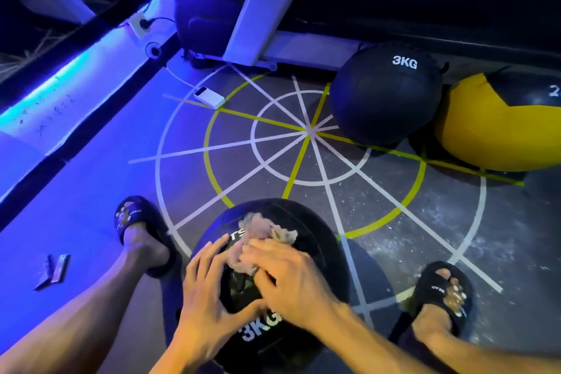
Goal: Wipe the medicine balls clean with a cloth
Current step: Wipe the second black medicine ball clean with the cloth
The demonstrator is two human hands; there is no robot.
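A big black ball point(306, 222) marked 3KG sits on the floor between the person's two feet, at 6 o'clock in the view. Both hands are on top of it.

The right hand point(291, 279) lies on the ball with its fingers bent over a crumpled pale cloth point(267, 232). The cloth is bunched under the fingertips and pokes out past them toward 12 o'clock. So the hand has hold of the cloth and pushes it down on the ball.

The left hand point(209, 294) is just beside the right hand, at its 9 o'clock. Its fingers are spread wide and lie flat on the ball. It is not holding anything. Its fingertips come close to the edge of the cloth, and its thumb points toward the right hand.

A second black ball point(385, 100), also marked 3KG, rests on the floor at 1 o'clock, well apart from the hands. Right next to it, at 2 o'clock, is a yellow and black ball point(485, 130).

The floor point(364, 191) has white and yellow lines like a wheel. A small white box point(209, 97) with a cord lies on the floor at 11 o'clock. A white frame leg point(258, 9) stands at 12 o'clock. The left foot wears a dark slipper point(136, 215) at 8 o'clock, and the right foot wears another slipper point(443, 291) at 4 o'clock.
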